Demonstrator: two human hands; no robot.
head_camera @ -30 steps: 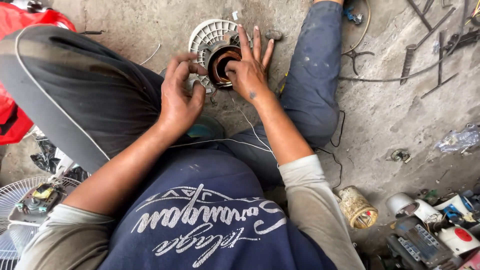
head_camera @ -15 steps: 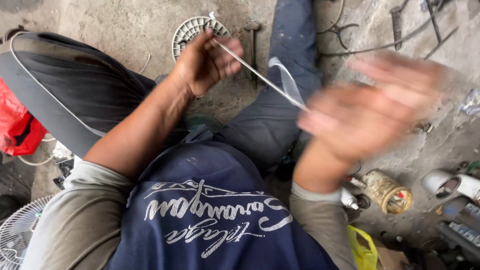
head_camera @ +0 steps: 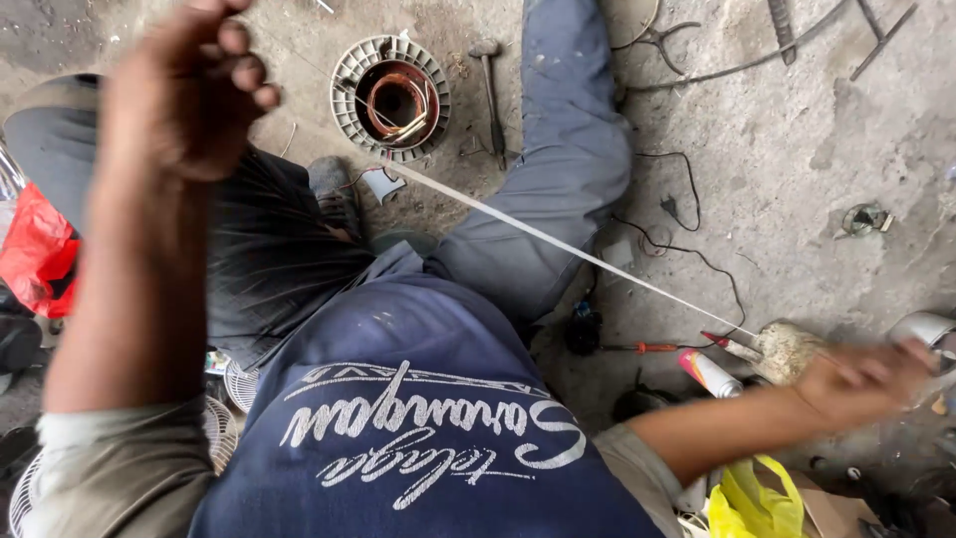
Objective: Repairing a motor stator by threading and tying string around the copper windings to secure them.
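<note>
Reaching out toward four o'clock, my right hand (head_camera: 864,379) is blurred, so I cannot tell whether its fingers are clenched; it lies against a pale, fuzzy spool of string (head_camera: 789,351) on the concrete floor (head_camera: 817,179). From that spool a thin white string or tape (head_camera: 558,239) runs taut toward ten o'clock, over my blue-trousered right leg (head_camera: 568,149), to the round grey plastic motor housing with copper windings inside (head_camera: 391,98), which sits on the floor at twelve o'clock between my legs.

My left hand (head_camera: 189,85) is raised close to the camera at ten o'clock, its fingers curled loosely inward; I cannot tell whether they pinch anything.

Just right of the motor housing lies a small hammer with a slim handle (head_camera: 491,95). Near my right hand, at about three to four o'clock, sit a red-handled screwdriver (head_camera: 637,348) and a red-and-white spray can (head_camera: 709,373). A thin black wire (head_camera: 697,249) loops over the floor beside my right leg. A yellow plastic bag (head_camera: 752,498) lies at five o'clock, and a red bag (head_camera: 35,249) at nine o'clock beside my dark left trouser leg (head_camera: 269,249).
</note>
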